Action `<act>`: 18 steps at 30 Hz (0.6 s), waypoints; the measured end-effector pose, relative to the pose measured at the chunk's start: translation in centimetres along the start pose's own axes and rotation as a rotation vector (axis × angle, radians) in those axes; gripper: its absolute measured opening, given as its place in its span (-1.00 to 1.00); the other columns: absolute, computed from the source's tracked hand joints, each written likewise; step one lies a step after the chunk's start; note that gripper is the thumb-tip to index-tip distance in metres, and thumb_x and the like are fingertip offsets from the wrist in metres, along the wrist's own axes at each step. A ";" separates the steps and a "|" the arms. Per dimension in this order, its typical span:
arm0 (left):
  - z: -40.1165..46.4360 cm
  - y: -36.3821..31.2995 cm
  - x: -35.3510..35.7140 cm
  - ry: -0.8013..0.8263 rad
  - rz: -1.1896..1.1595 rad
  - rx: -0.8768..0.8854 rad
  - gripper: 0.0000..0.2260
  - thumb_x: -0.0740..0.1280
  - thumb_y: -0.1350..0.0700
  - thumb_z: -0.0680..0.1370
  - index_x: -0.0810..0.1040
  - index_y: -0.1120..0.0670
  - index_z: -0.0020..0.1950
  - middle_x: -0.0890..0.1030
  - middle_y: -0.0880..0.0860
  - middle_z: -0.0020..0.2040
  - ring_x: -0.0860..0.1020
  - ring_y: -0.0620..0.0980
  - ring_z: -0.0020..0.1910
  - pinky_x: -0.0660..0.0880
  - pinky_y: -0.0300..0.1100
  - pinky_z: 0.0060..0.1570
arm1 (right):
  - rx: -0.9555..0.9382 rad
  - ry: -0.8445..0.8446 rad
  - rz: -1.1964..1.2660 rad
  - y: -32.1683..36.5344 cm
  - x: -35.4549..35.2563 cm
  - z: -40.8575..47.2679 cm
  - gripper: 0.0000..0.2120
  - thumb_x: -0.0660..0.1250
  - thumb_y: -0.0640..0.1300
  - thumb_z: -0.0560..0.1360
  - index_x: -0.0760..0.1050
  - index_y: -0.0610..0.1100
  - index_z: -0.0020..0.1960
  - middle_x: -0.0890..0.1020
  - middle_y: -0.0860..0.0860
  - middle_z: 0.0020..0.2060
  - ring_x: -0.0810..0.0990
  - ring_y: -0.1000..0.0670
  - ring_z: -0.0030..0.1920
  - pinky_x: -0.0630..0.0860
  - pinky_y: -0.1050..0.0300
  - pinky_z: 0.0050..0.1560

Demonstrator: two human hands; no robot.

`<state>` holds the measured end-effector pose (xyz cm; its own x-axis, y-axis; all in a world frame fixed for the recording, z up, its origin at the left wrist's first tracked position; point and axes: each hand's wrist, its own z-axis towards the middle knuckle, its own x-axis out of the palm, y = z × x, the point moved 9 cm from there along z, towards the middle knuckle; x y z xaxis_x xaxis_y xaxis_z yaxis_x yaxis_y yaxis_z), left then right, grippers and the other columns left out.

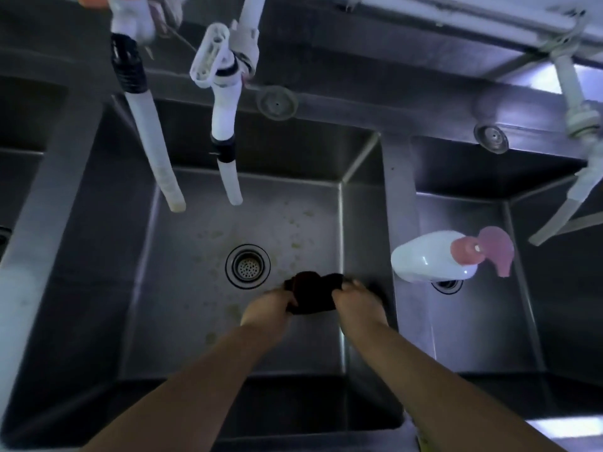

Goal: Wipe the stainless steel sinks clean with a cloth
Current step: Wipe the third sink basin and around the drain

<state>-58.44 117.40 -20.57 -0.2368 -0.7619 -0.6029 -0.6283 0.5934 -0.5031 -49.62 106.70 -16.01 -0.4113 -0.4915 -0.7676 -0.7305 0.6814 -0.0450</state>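
A dark bunched cloth [312, 291] is held between both hands low inside the middle stainless steel sink [182, 243], just right of its round drain strainer [248, 265]. My left hand [266, 309] grips the cloth's left end. My right hand [357, 301] grips its right end, close to the sink's right wall. Yellowish spots dot the sink floor around the drain. A second sink [483, 321] lies to the right and part of a third [23, 177] to the left.
Two white taps with hoses [225, 132] hang over the middle sink's back. A white pump bottle with a pink top [434, 256] lies in the right sink over its drain. Another white tap [584, 148] hangs at the right. A round plug [276, 102] rests on the back ledge.
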 end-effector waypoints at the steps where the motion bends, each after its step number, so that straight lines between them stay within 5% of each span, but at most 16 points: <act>1: 0.0 0.3 1.2 0.066 0.029 0.008 -0.76 0.19 0.20 0.54 0.55 0.00 0.14 0.59 0.03 0.14 0.56 0.05 0.06 0.48 -0.13 -0.03 | 0.010 0.086 -0.009 0.2 1.6 0.2 -0.64 0.21 -0.40 0.48 0.45 -0.23 0.25 0.44 -0.15 0.26 0.31 -0.15 0.33 0.44 -0.01 0.18; 4: -0.7 2.2 2.3 0.135 0.073 0.016 -0.75 0.17 0.18 0.54 0.56 -0.02 0.12 0.59 0.01 0.14 0.56 0.04 0.08 0.44 -0.17 -0.04 | 0.073 0.225 0.067 0.5 5.8 0.5 -0.64 0.12 -0.37 0.55 0.40 -0.26 0.33 0.41 -0.19 0.31 0.38 -0.16 0.29 0.40 0.03 0.20; 9: -1.9 7.7 0.3 0.080 0.173 -0.047 -0.76 0.21 0.15 0.54 0.57 0.00 0.15 0.61 0.02 0.13 0.57 0.07 0.06 0.53 -0.11 0.02 | 0.144 0.165 0.275 2.1 9.0 1.6 -0.73 0.20 -0.26 0.56 0.42 -0.24 0.25 0.41 -0.17 0.24 0.40 -0.15 0.23 0.43 0.05 0.16; 14: -1.4 12.4 -2.1 0.021 0.417 -0.122 -0.72 0.26 0.09 0.53 0.49 0.02 0.24 0.53 0.07 0.18 0.51 0.10 0.12 0.46 -0.08 0.06 | 0.266 0.074 0.365 2.9 11.3 4.1 -0.39 0.10 -0.07 0.62 -0.10 -0.21 0.54 -0.15 -0.21 0.52 -0.14 -0.19 0.52 -0.04 -0.02 0.47; 18: -0.8 16.5 -3.0 -0.053 0.467 -0.185 -0.39 0.39 -0.12 0.44 0.30 0.08 0.40 0.41 0.05 0.33 0.42 0.06 0.27 0.39 -0.10 0.20 | 0.307 0.022 0.383 3.1 13.1 6.0 -0.35 -0.01 0.04 0.64 -0.29 -0.20 0.52 -0.31 -0.20 0.49 -0.30 -0.17 0.50 -0.17 -0.02 0.49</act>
<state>-68.68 129.22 -26.55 -0.4892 -0.4088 -0.7704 -0.5865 0.8080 -0.0564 -53.98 105.61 -30.07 -0.6325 -0.1834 -0.7526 -0.3311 0.9423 0.0487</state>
